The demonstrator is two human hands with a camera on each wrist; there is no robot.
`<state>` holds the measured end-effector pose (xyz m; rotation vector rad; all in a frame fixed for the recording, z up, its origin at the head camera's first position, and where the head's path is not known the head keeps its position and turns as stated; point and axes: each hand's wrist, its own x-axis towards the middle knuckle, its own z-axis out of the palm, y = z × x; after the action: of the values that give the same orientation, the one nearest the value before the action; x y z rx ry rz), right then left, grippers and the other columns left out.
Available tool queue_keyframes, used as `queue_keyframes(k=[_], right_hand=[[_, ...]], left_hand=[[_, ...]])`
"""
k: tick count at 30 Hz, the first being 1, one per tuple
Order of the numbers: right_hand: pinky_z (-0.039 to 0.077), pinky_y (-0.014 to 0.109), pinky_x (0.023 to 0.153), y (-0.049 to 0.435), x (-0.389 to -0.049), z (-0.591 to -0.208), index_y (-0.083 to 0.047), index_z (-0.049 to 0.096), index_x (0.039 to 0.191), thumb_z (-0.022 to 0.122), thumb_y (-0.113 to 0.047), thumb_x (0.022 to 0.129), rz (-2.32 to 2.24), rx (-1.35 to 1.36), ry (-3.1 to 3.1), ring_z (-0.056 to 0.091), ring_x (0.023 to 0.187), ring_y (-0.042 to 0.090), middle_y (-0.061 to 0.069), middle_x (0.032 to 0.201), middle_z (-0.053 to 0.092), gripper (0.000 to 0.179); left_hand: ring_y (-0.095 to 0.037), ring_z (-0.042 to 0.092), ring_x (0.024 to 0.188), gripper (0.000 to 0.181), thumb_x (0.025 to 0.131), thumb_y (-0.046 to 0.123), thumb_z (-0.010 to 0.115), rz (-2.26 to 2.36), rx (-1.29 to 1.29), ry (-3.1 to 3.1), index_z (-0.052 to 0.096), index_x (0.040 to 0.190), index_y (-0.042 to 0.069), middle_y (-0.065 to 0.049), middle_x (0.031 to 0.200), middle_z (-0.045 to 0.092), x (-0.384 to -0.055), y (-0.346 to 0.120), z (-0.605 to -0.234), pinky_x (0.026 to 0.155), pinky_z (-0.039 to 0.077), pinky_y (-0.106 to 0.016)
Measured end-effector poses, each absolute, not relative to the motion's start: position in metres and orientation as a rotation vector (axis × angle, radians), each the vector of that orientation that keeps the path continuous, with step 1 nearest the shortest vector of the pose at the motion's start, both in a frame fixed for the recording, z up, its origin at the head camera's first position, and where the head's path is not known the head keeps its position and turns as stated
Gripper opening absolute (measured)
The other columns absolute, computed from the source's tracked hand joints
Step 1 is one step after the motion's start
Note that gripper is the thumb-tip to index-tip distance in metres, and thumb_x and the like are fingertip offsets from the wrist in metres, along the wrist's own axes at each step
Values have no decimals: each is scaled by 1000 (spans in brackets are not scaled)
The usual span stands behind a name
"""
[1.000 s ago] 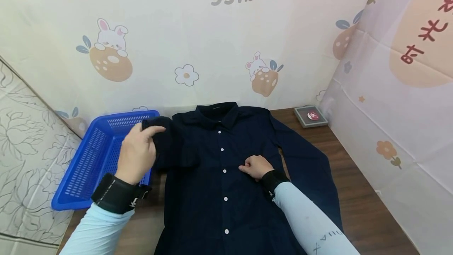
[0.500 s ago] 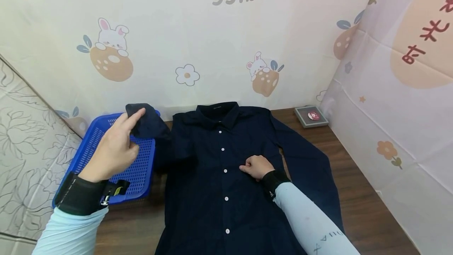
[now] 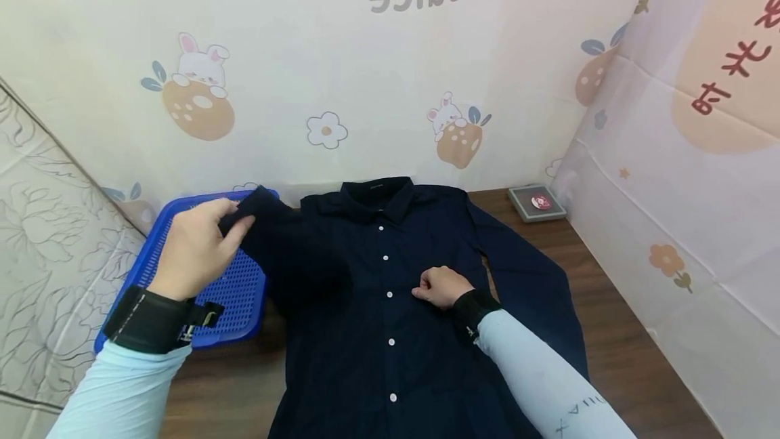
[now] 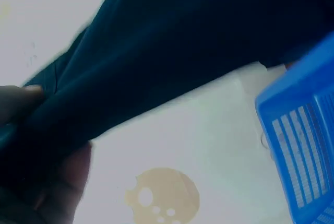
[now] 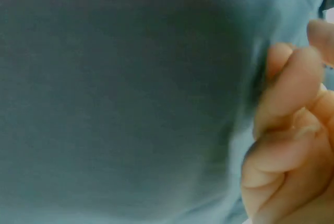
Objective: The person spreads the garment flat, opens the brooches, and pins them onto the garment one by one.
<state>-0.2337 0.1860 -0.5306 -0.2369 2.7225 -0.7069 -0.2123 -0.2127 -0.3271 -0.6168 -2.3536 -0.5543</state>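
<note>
A dark navy button-up shirt point(image 3: 347, 344) lies front up, its collar toward the wall and white buttons down the middle. My left hand point(image 3: 193, 244) pinches the end of the sleeve point(image 3: 292, 249) on the left between thumb and fingers. In the left wrist view that sleeve point(image 4: 156, 46) stretches raised from the fingers. My right hand point(image 3: 443, 287) rests on the shirt front, right of the button row, with its fingers curled. The right wrist view shows the curled fingers point(image 5: 292, 88) against the cloth, with nothing seen between them. The other sleeve point(image 3: 536, 276) lies extended on the right.
A blue plastic basket point(image 3: 237, 310) stands at the left, partly beneath my left hand and the raised sleeve. At the back right sits a small grey square box point(image 3: 518, 205) with a round red item on it. Printed cloth walls point(image 3: 274, 59) border the wooden table point(image 3: 621, 351).
My left hand first moved left with the sleeve end, its index finger extended. Thumb and fingers have since come together on the sleeve end. My right hand has stayed in place.
</note>
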Motion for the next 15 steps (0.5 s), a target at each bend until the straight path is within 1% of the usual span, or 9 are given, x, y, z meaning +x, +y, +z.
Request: queue_keyframes(k=[1, 2, 3, 4, 9, 13, 15], right_hand=[[40, 29, 47, 185, -233, -528, -18, 58, 68, 66, -35, 90, -701, -250, 2745, 52, 49, 13, -3, 57, 53, 30], [40, 28, 48, 183, -234, -525, -19, 58, 68, 66, -35, 91, -689, -264, 2777, 52, 50, 12, -4, 59, 53, 28], [40, 28, 49, 182, -234, -523, -20, 58, 70, 66, -35, 91, -678, -278, 2813, 51, 51, 12, -4, 60, 53, 27], [40, 29, 50, 180, -234, -521, -21, 58, 71, 67, -33, 91, -682, -295, 2845, 51, 52, 12, -4, 61, 52, 25], [40, 29, 55, 169, -236, -514, -22, 59, 79, 68, -31, 90, -679, -357, 2925, 50, 59, 11, -5, 70, 52, 16], [41, 29, 59, 163, -234, -511, -22, 61, 82, 69, -30, 89, -649, -388, 2907, 49, 65, 12, -5, 77, 52, 14], [41, 29, 60, 161, -233, -511, -22, 61, 82, 69, -31, 89, -625, -387, 2905, 49, 67, 12, -5, 79, 51, 13]], left_hand=[[-19, 52, 51, 14, 81, 9, 75, -551, -594, -2339, 65, 81, 0, -7, 64, 60, -214, -216, -326, 46, 39, -33], [-16, 45, 44, 15, 81, 10, 76, -545, -567, -2319, 64, 80, 1, -5, 55, 53, -216, -219, -324, 43, 33, -31], [-15, 38, 41, 17, 80, 11, 76, -536, -538, -2303, 63, 79, 0, -3, 50, 46, -218, -223, -323, 41, 30, -31], [-17, 39, 40, 18, 80, 12, 76, -526, -511, -2284, 62, 78, 0, -3, 47, 44, -220, -228, -321, 42, 30, -32], [-31, 45, 45, 22, 81, 13, 70, -498, -402, -2198, 55, 72, -1, -11, 50, 47, -229, -251, -312, 47, 25, -38], [-36, 47, 50, 24, 82, 13, 64, -515, -278, -2176, 52, 69, -4, -19, 57, 51, -228, -268, -300, 49, 22, -35], [-40, 47, 54, 26, 83, 14, 61, -520, -209, -2171, 52, 71, -6, -24, 62, 54, -226, -275, -292, 51, 22, -35]])
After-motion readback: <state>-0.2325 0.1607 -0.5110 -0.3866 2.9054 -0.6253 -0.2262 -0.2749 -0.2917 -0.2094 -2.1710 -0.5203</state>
